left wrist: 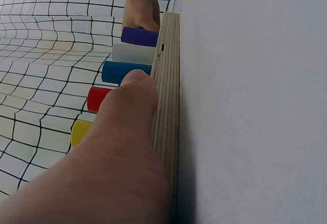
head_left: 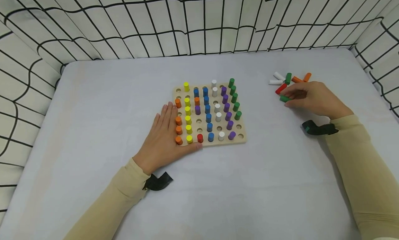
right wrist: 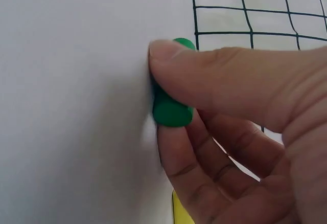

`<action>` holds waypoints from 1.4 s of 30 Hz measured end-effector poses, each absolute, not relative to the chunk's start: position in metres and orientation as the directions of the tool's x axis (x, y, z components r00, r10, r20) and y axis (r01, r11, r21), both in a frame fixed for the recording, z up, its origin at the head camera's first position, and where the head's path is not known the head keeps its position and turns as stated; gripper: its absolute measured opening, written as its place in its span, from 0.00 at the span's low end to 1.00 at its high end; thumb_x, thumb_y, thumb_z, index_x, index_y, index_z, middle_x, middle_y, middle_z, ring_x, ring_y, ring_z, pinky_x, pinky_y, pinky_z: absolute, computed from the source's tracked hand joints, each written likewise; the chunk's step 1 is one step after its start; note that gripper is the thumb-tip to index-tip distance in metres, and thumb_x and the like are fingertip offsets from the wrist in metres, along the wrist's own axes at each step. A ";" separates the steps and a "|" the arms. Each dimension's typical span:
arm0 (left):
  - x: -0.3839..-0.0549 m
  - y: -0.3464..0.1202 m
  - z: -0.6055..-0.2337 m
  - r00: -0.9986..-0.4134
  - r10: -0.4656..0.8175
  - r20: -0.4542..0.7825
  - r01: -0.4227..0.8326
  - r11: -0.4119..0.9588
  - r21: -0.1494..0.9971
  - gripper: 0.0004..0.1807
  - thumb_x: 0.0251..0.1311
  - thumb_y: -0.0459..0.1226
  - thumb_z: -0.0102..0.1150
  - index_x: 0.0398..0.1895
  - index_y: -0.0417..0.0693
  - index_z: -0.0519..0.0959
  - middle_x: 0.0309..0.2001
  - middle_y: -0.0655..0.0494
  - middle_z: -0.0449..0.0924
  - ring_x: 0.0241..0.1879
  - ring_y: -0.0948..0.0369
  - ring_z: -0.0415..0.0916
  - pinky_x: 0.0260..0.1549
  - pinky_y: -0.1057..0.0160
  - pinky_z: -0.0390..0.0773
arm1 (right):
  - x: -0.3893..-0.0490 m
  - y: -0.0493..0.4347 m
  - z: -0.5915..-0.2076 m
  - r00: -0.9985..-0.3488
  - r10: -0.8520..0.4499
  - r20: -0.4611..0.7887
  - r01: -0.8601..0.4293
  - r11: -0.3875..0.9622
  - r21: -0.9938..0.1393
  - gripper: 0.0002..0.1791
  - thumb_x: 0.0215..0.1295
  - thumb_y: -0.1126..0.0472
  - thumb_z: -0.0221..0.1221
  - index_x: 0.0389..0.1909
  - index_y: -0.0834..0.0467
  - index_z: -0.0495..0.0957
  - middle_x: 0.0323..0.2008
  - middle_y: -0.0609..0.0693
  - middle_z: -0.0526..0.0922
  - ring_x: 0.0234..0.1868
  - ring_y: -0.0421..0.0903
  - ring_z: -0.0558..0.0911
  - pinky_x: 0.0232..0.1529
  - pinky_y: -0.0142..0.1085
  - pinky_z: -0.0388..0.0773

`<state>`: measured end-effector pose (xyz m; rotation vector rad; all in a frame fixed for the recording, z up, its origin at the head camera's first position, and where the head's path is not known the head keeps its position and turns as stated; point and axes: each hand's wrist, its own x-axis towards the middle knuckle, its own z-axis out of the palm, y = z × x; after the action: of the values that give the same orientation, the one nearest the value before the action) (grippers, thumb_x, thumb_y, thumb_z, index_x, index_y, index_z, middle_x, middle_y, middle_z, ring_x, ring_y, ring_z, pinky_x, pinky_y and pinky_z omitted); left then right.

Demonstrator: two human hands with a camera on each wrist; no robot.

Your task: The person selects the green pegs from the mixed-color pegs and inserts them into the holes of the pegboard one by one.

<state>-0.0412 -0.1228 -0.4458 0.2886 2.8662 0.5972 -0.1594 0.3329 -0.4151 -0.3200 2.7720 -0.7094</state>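
My right hand (head_left: pixel 311 98) pinches a green peg (right wrist: pixel 173 112) between thumb and fingertips, low over the cloth at the near side of a small pile of loose pegs. A red peg (head_left: pixel 281 88) lies right by its fingers. My left hand (head_left: pixel 166 134) lies with straight fingers along the left side of a wooden pegboard (head_left: pixel 243 139), the thumb at its front edge. Seen from the left wrist, the thumb (left wrist: pixel 135 101) presses against the board's layered edge. Upright pegs stand in colour columns: orange, yellow, blue, white, purple (head_left: pixel 230 125) and green (head_left: pixel 236 106). The third column mixes colours.
Loose white (head_left: pixel 275 82), green (head_left: pixel 288 78) and orange pegs (head_left: pixel 307 77) lie at the back right. Some board holes (head_left: pixel 198 121) hold no peg. Black wire mesh (head_left: pixel 193 32) stands along the back and both sides of the white-covered table (head_left: pixel 103 105).
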 end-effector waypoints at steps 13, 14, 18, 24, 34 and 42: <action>-0.041 -0.124 -0.445 -0.962 0.230 -0.150 0.151 0.899 0.411 0.74 0.50 0.76 0.61 0.85 0.47 0.32 0.87 0.49 0.30 0.87 0.50 0.28 0.85 0.41 0.38 | -0.155 0.328 -0.411 -0.931 -0.310 -0.191 -0.157 0.816 -0.556 0.19 0.68 0.48 0.68 0.60 0.39 0.84 0.47 0.34 0.86 0.43 0.33 0.77 0.39 0.20 0.71; -0.041 -0.124 -0.445 -0.962 0.229 -0.151 0.150 0.899 0.411 0.74 0.50 0.76 0.61 0.85 0.47 0.32 0.87 0.49 0.30 0.87 0.50 0.28 0.85 0.41 0.38 | -0.155 0.328 -0.411 -0.930 -0.313 -0.193 -0.156 0.811 -0.564 0.20 0.68 0.48 0.68 0.60 0.40 0.83 0.48 0.33 0.86 0.44 0.33 0.77 0.40 0.20 0.71; -0.042 -0.124 -0.446 -0.960 0.229 -0.160 0.146 0.899 0.412 0.74 0.50 0.76 0.60 0.84 0.47 0.31 0.86 0.49 0.29 0.87 0.50 0.27 0.85 0.41 0.37 | -0.154 0.324 -0.410 -0.926 -0.310 -0.217 -0.138 0.810 -0.569 0.21 0.72 0.47 0.64 0.64 0.41 0.81 0.54 0.37 0.84 0.48 0.32 0.76 0.42 0.19 0.71; -0.043 -0.124 -0.446 -0.961 0.225 -0.160 0.142 0.900 0.411 0.74 0.50 0.76 0.60 0.85 0.47 0.32 0.86 0.50 0.29 0.87 0.50 0.27 0.85 0.42 0.37 | -0.152 0.319 -0.410 -0.924 -0.301 -0.236 -0.119 0.812 -0.572 0.23 0.73 0.42 0.61 0.66 0.40 0.79 0.57 0.42 0.80 0.50 0.38 0.72 0.42 0.24 0.69; -0.042 -0.123 -0.446 -0.961 0.231 -0.155 0.153 0.904 0.398 0.74 0.51 0.77 0.59 0.85 0.46 0.32 0.86 0.48 0.29 0.87 0.49 0.27 0.85 0.42 0.37 | -0.144 0.301 -0.406 -0.898 -0.380 -0.220 -0.144 0.729 -0.669 0.19 0.76 0.47 0.59 0.65 0.41 0.80 0.59 0.33 0.83 0.56 0.30 0.76 0.50 0.17 0.71; -0.043 -0.124 -0.446 -0.958 0.236 -0.160 0.156 0.904 0.398 0.74 0.50 0.76 0.60 0.84 0.46 0.31 0.86 0.49 0.29 0.87 0.49 0.27 0.85 0.41 0.37 | -0.139 0.287 -0.407 -0.868 -0.437 -0.237 -0.140 0.673 -0.726 0.19 0.78 0.50 0.56 0.66 0.44 0.79 0.60 0.36 0.84 0.57 0.31 0.79 0.53 0.17 0.74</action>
<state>-0.0427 -0.1236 -0.4459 0.2986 2.8637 0.5732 -0.1392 0.2866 -0.4071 -0.4520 2.4946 -1.0365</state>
